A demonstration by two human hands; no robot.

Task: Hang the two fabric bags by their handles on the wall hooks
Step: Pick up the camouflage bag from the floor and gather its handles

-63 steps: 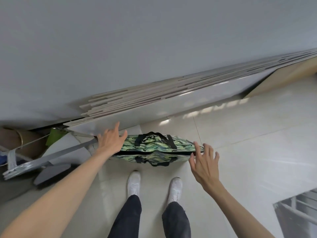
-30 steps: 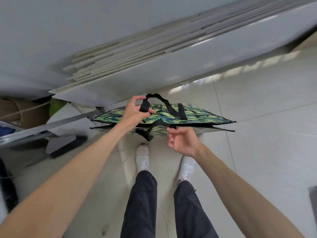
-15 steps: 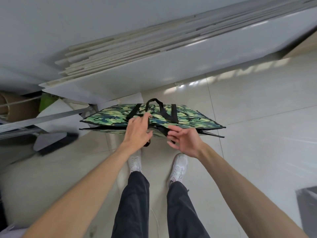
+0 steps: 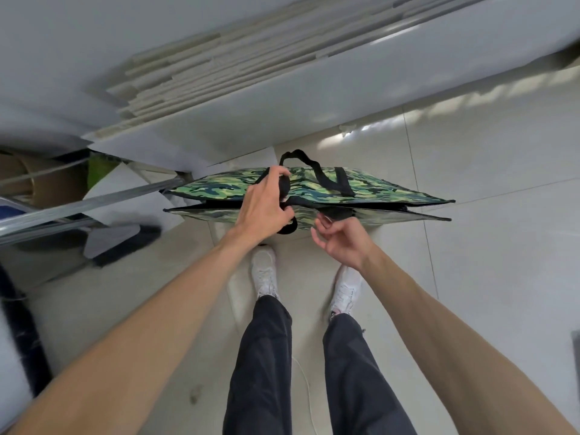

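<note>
Green camouflage fabric covers the bag (image 4: 376,188), which stands upright on the tiled floor (image 4: 486,262) just ahead of the person's white shoes (image 4: 265,271), its top edges parted and running left to right. The far black handle (image 4: 317,171) arches up above the far panel. The left hand (image 4: 265,207) is curled closed around a black strap at the middle of the bag's opening, with the thumb on the far side and a loop of strap showing below the palm. The right hand (image 4: 342,238) sits just beside it at the near panel's top edge, fingers bent inward in a loose pinch; whether they actually grip strap or fabric cannot be determined. Stacked pale boards (image 4: 219,73) lean against the wall beyond the bag.
</note>
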